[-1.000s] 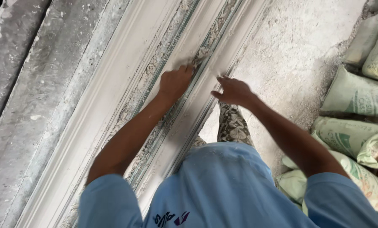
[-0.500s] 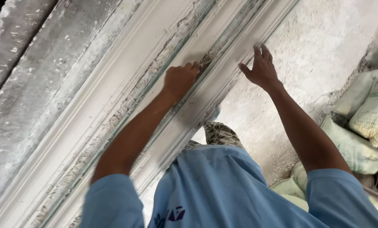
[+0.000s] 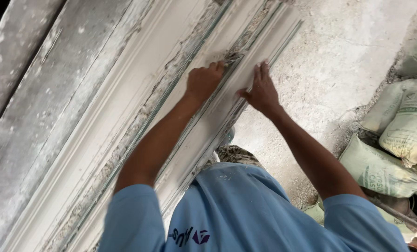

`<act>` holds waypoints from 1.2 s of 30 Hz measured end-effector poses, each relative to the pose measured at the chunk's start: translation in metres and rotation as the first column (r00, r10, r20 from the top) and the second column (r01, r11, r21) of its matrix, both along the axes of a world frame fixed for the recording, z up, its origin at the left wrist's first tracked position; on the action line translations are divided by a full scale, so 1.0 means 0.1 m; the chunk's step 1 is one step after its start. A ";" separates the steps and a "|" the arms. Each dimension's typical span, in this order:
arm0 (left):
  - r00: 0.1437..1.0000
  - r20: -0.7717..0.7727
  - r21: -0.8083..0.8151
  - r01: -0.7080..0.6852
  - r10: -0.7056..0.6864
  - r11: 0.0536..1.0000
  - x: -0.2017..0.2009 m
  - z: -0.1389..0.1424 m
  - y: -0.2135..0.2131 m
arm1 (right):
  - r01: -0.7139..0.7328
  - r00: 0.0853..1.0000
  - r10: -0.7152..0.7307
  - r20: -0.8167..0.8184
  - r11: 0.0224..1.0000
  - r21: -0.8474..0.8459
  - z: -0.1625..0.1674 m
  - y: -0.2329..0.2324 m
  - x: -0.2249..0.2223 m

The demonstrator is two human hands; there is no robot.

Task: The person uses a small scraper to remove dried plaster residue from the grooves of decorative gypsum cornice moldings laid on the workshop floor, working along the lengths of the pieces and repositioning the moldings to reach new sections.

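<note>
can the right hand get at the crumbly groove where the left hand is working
Probably yes: the right hand lies flat on the white moulding just beside the left hand, with nothing between them.

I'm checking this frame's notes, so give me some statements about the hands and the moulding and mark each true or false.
1. The left hand is closed in a fist on the white plaster moulding. True.
2. The right hand holds a trowel. False: it lies flat and bare on the moulding's edge.
3. Filled sacks lie on the floor to the person's right. True.
4. The person wears a red shirt. False: the shirt is light blue.
</note>
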State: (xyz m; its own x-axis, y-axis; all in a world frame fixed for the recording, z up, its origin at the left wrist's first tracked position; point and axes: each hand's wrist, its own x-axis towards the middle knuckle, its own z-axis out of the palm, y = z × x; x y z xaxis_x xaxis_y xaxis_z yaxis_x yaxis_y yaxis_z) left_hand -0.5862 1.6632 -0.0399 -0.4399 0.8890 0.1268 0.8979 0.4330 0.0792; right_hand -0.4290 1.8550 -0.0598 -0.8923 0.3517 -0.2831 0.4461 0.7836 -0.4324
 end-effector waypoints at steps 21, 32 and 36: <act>0.997 0.021 -0.024 -0.077 0.077 0.997 -0.65 0.40 2.12 | 0.010 0.993 -0.010 -0.121 1.000 -0.002 0.10 -0.04 0.00; 0.549 0.814 0.147 -0.509 0.188 0.848 0.73 0.16 -0.28 | -0.092 0.996 0.093 -0.012 0.995 0.040 0.14 0.10 -0.13; 0.391 0.899 0.174 -0.732 0.198 0.658 2.00 0.20 -1.77 | -0.387 0.857 0.205 0.472 0.862 0.328 0.59 -0.10 -0.58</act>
State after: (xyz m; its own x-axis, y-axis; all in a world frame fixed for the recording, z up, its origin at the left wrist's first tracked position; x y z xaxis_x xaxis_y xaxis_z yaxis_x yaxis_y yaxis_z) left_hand -0.3864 1.4863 -0.0196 -0.8938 0.4063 -0.1901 -0.0104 0.4050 0.9142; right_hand -0.4874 1.8452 -0.0006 -0.8048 0.2512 -0.5378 0.2259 0.9675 0.1139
